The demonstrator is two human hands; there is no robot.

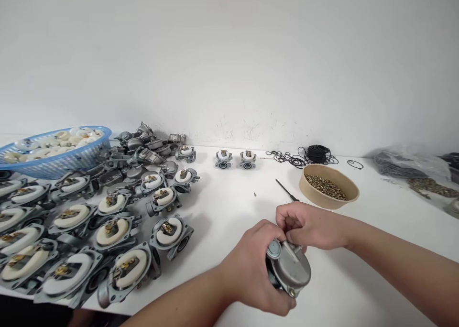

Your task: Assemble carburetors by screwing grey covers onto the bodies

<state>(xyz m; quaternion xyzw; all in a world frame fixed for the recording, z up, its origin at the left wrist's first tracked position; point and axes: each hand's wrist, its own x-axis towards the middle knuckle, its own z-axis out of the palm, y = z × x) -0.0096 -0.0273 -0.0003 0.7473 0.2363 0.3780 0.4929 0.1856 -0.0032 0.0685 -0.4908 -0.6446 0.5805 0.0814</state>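
Carburetor (296, 270) is gripped from its left by the left hand (255, 266); the right hand (311, 224) curls at its far edge, hold unclear.

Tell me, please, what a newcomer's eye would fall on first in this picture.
Probably the rows of metal bodies with white rings crowding the left side, with a blue basket behind them. Next, perhaps, the grey metal part at the lower middle, gripped by the left hand, with the right hand at its far side. A tan bowl of small brass-coloured pieces stands to the right.
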